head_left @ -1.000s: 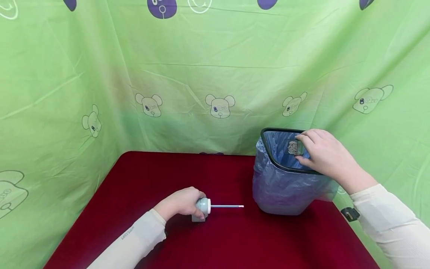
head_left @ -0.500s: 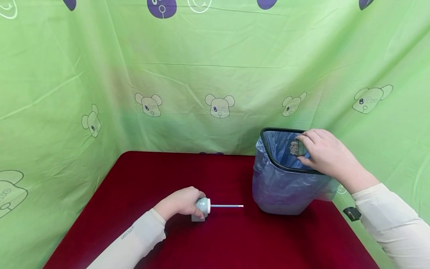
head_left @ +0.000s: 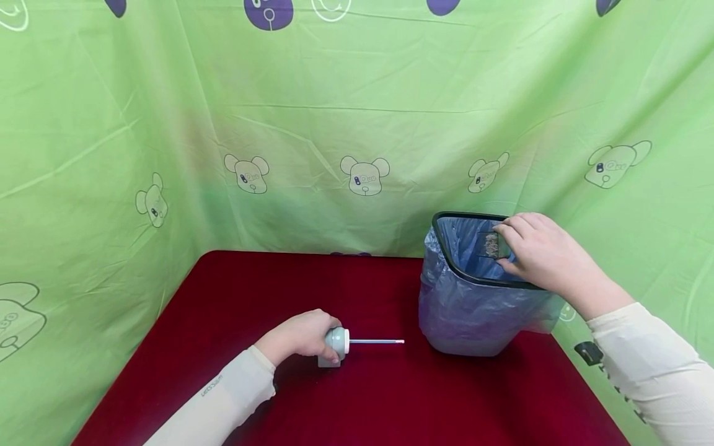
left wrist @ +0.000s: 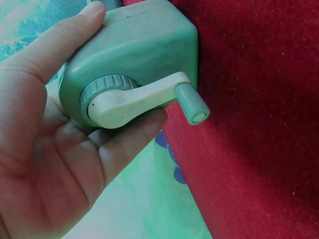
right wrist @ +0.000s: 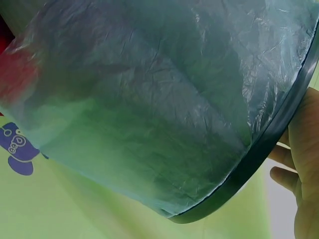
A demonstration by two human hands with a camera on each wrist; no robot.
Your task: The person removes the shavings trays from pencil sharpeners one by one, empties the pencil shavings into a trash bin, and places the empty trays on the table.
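Tray (head_left: 503, 246) is at the mouth of the bin (head_left: 474, 322), near the right edge of the table (head_left: 268, 279), pinched by our right hand (head_left: 538, 248); our left hand (head_left: 304, 334) grips the sharpener (head_left: 336, 341). We're apparently dumping shavings (head_left: 491, 244); next calls for tipping fully.

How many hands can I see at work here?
2: the left hand grips the pencil sharpener, and the right hand holds a small clear tray at the mouth of the bin.

a wrinkled light-green fabric curtain (head_left: 424, 80) hangs behind and beside a dark red, plush-covered, round-cornered table (head_left: 251, 285); outlined cartoon bear heads (head_left: 365, 178) and purple printed shapes (head_left: 270, 13) mark the fabric
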